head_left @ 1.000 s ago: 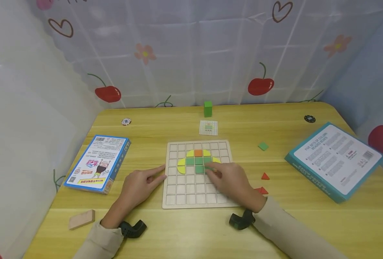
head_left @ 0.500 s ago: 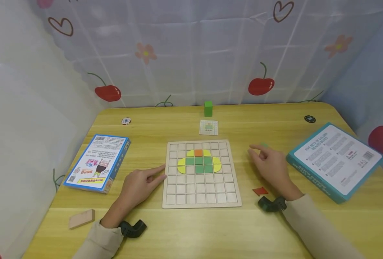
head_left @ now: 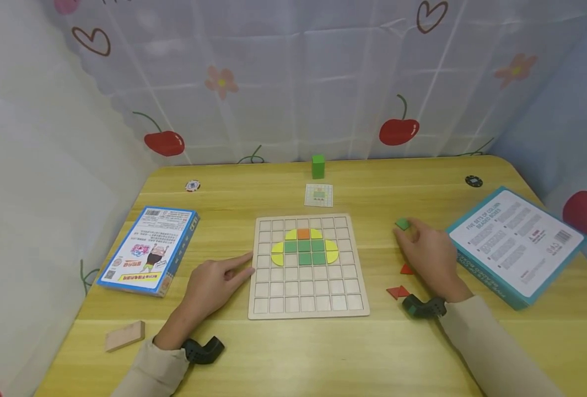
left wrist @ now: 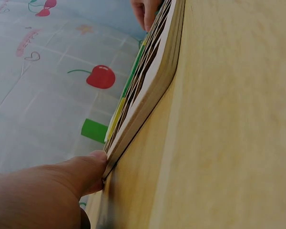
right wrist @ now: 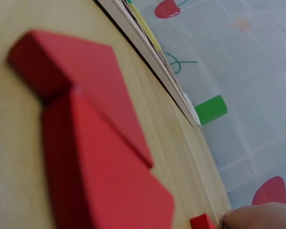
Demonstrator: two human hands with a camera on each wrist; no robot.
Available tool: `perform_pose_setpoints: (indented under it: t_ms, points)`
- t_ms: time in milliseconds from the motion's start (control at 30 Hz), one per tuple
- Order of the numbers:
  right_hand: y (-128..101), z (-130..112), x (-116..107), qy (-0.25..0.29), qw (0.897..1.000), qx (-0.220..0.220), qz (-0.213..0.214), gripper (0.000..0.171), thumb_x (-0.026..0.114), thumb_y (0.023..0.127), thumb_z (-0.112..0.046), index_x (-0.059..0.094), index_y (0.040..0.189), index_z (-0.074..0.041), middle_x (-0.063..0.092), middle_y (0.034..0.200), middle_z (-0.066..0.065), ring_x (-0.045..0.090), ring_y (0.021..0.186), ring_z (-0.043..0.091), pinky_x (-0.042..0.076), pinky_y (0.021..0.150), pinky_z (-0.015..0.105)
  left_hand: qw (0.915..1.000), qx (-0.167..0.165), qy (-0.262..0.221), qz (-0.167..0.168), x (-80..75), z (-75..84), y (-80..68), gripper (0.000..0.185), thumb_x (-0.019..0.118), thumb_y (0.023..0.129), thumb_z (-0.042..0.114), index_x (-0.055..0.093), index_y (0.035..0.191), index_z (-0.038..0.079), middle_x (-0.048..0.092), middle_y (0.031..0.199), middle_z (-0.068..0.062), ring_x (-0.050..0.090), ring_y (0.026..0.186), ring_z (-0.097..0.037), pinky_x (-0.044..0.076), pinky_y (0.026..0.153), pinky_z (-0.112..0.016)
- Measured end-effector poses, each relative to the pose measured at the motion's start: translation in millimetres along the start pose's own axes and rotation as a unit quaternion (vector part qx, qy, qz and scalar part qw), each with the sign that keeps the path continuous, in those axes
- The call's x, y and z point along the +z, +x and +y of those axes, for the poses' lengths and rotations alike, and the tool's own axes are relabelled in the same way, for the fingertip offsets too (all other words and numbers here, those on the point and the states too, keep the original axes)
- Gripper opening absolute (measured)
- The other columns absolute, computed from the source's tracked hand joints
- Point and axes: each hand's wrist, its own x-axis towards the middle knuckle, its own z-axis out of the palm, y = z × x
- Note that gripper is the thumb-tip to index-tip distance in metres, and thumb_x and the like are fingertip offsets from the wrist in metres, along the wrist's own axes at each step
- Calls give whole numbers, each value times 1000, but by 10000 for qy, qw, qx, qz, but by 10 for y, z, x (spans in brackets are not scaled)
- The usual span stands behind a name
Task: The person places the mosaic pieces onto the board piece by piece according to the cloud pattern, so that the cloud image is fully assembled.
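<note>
A square wooden grid board (head_left: 276,305) lies mid-table. It carries yellow rounded pieces (head_left: 332,252), an orange square (head_left: 303,234) and several green square tiles (head_left: 305,258). My left hand (head_left: 214,286) rests at the board's left edge, thumb and index finger extended against it; the left wrist view shows the thumb touching that edge. Right of the board, my right hand (head_left: 431,259) pinches a loose green square tile (head_left: 402,223) between thumb and index finger, at the table. Red triangular pieces (head_left: 398,292) lie below that hand, large in the right wrist view; another red triangle (head_left: 406,269) is partly covered by it.
Behind the board are a small pattern card (head_left: 318,195) and a green block (head_left: 318,167). A blue-edged box (head_left: 149,251) lies left, a teal box (head_left: 518,245) right. A wooden block (head_left: 125,336) sits front left. Two round chips, one white (head_left: 192,186), one black (head_left: 474,181), lie farther back.
My right hand has left a green tile on the board and moved right to the loose green tile, its fingers now around it. The left hand stays put.
</note>
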Motion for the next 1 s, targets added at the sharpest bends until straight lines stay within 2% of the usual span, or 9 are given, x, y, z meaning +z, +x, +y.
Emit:
perform_pose_setpoints:
  t_ms: [67, 167, 233, 300, 533, 600, 733, 867, 1000]
  points:
    - [0, 11, 8, -76, 9999, -44, 66, 34, 69, 98, -30, 71, 109, 2, 33, 51, -4, 32, 40, 15, 21, 41, 31, 10000, 27, 0, 28, -2, -2, 1, 38, 71, 97, 45, 73, 130, 27, 38, 51, 14, 29, 47, -3, 26, 47, -26]
    - [2, 19, 22, -89, 9999, -75, 117, 32, 66, 100, -27, 72, 106, 3, 32, 49, -4, 33, 39, 15, 21, 40, 31, 10000, 38, -9, 34, 0, -7, 0, 39, 70, 97, 46, 73, 131, 27, 38, 52, 14, 28, 47, -3, 26, 48, -26]
    - [6, 22, 26, -73, 9998, -64, 146, 33, 64, 101, -27, 72, 107, 5, 33, 48, -4, 33, 39, 15, 21, 40, 32, 10000, 42, -13, 34, -2, -8, 1, 39, 69, 97, 47, 73, 131, 27, 38, 52, 14, 28, 47, -3, 25, 47, -26]
    - [9, 22, 29, -46, 9999, -39, 155, 36, 63, 102, -27, 72, 114, 6, 34, 47, -3, 34, 39, 15, 22, 40, 32, 10000, 39, -15, 26, -4, -9, 3, 39, 70, 97, 46, 73, 131, 28, 38, 51, 14, 27, 47, -3, 25, 47, -26]
    - [-6, -5, 17, 35, 9999, 7, 132, 38, 64, 101, -29, 72, 116, 5, 36, 47, -3, 32, 38, 14, 22, 38, 31, 10000, 5, -22, -17, -7, 2, -8, 39, 70, 97, 46, 73, 131, 28, 39, 52, 14, 28, 46, -3, 26, 48, -26]
    - [-11, -36, 13, 111, 9998, -100, 158, 38, 65, 101, -31, 73, 116, 3, 37, 48, -4, 32, 38, 13, 23, 39, 31, 10000, -9, -18, -33, -4, 1, -10, 39, 69, 97, 47, 73, 131, 28, 38, 52, 14, 28, 46, -3, 26, 48, -26]
    - [-19, -180, 11, 298, 9971, -673, 189, 34, 70, 99, -30, 73, 118, -2, 40, 52, -5, 33, 40, 11, 25, 40, 30, 10000, -10, -25, -11, -5, 0, -3, 39, 70, 97, 46, 73, 130, 27, 39, 52, 13, 29, 47, -3, 26, 48, -26]
    - [-52, -426, 28, 540, 9876, -1463, 205, 31, 78, 92, -21, 74, 116, -3, 40, 55, -8, 30, 43, 7, 26, 42, 28, 10000, -4, -32, 5, -8, -2, -1, 38, 70, 97, 46, 73, 130, 27, 39, 52, 13, 29, 46, -4, 26, 48, -26]
    - [-133, -726, 83, 803, 9776, -1945, -76, 31, 80, 90, -20, 76, 115, -4, 38, 55, -11, 27, 44, 4, 25, 43, 25, 10000, -29, -27, -23, 1, -10, -8, 39, 69, 97, 47, 73, 130, 28, 38, 52, 13, 29, 46, -4, 26, 48, -26]
